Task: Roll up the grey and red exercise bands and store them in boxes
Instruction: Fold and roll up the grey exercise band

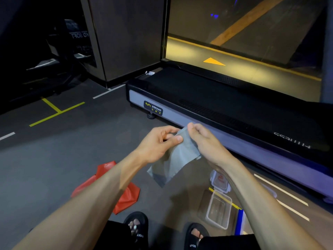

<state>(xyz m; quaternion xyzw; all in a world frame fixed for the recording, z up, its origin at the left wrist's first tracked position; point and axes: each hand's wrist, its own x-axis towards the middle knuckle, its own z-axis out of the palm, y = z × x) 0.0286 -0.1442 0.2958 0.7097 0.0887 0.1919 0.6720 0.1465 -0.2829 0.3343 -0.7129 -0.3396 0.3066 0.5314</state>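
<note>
Both hands hold the grey exercise band (177,159) in the air in front of me. My left hand (158,143) pinches its top edge between thumb and fingers. My right hand (203,141) pinches the same top edge from the right. The rest of the grey band hangs down, loosely folded. On the floor at lower left the red exercise band (129,195) lies crumpled, partly hidden by my left forearm. A clear plastic box (219,211) stands open on the floor at lower right, with its lid (219,183) lying just beyond it.
A treadmill (234,109) runs along the floor right behind my hands. A dark pillar (126,38) stands at the back. My feet in black sandals (137,230) are at the bottom edge. Yellow and white lines mark the grey floor.
</note>
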